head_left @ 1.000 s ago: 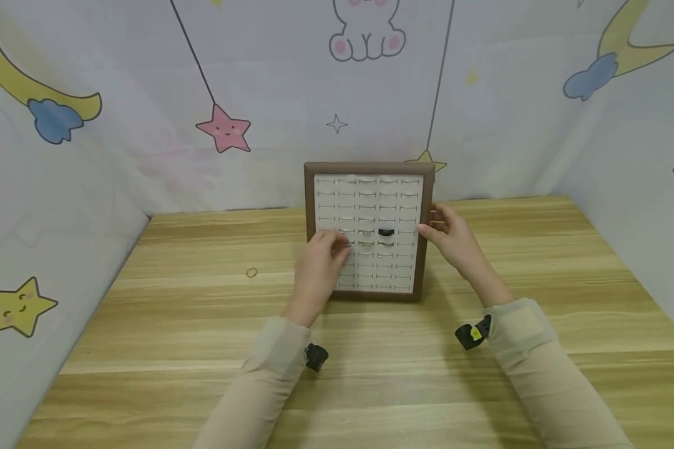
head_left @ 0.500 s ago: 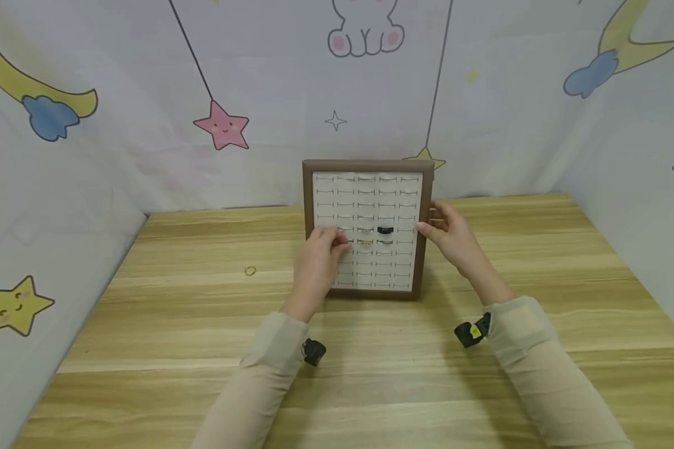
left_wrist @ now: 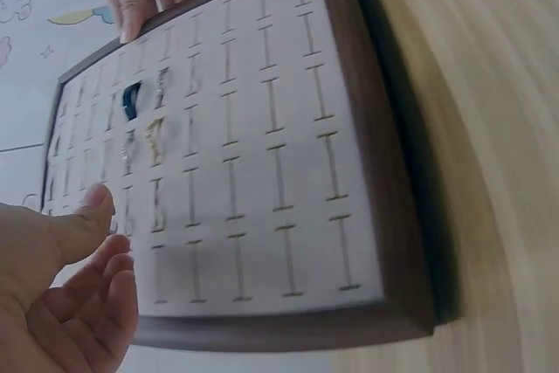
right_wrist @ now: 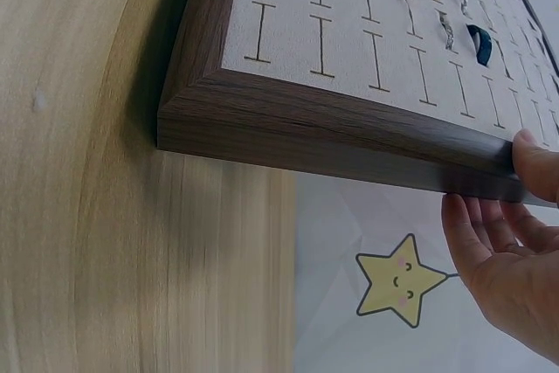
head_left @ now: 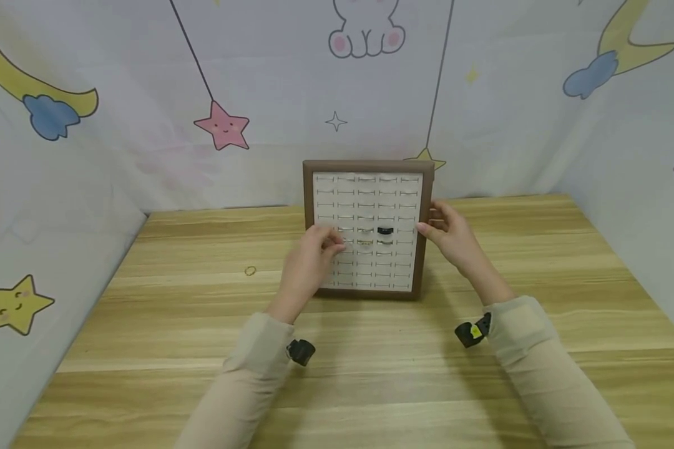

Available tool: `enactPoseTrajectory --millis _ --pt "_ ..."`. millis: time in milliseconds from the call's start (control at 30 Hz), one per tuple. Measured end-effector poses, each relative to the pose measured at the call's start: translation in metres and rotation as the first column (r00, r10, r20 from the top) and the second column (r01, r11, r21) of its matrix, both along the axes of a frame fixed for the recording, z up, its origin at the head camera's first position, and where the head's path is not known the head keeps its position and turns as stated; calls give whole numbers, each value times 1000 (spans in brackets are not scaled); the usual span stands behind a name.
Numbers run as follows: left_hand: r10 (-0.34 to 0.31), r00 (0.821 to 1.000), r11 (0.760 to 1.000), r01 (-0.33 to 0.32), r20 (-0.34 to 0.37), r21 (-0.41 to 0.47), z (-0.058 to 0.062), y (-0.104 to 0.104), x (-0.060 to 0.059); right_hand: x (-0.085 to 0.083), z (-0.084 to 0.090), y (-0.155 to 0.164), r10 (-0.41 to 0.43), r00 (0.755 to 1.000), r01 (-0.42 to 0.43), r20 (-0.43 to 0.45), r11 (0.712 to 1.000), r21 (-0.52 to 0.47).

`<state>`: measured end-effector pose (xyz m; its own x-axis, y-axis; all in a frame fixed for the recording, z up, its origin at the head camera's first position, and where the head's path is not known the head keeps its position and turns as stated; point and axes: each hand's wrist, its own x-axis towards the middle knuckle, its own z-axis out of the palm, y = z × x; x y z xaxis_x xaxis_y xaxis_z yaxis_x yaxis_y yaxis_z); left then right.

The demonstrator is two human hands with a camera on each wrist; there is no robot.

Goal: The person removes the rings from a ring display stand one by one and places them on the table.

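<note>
A ring display tray with a brown wooden frame (head_left: 309,199) and a white slotted pad stands tilted against the back wall. A black ring (head_left: 385,231) and a few thin gold and silver rings (head_left: 365,241) sit in its middle slots. My right hand (head_left: 434,226) grips the frame's right edge, thumb on the front and fingers behind, as the right wrist view shows (right_wrist: 515,189). My left hand (head_left: 331,240) hovers just in front of the pad's left columns with fingers loosely bent and nothing seen in it (left_wrist: 100,242).
A small gold ring (head_left: 250,270) lies alone on the wooden table (head_left: 174,324), left of the tray. Cloth walls printed with stars and moons close in the back and both sides.
My left hand has drawn back a little from the pad and its forearm has swung left. The right hand and the tray have stayed put.
</note>
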<state>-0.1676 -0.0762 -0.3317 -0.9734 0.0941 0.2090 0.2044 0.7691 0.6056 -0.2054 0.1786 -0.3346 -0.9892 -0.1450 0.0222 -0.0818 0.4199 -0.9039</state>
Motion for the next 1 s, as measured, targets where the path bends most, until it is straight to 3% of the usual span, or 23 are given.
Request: enactPoseTrajectory --millis 333,500,600,767,1000 --pt "115 992 991 -112 -47 66 27 -40 3 1 1 0 8 1000 -8 -2 1000 -7" --pt "172 984 983 -168 -47 80 28 -67 0 1 1 0 8 1000 -8 5 1000 -7" --pt "211 977 975 -209 -24 75 22 -84 -1 1 1 0 9 1000 -9 5 1000 -10" --pt "275 961 960 -277 34 43 1 -111 -2 1 0 0 10 1000 -10 -4 1000 -13" --pt "324 934 946 -324 151 -29 -25 -138 -1 1 0 -1 7 1000 -7 -8 1000 -12"
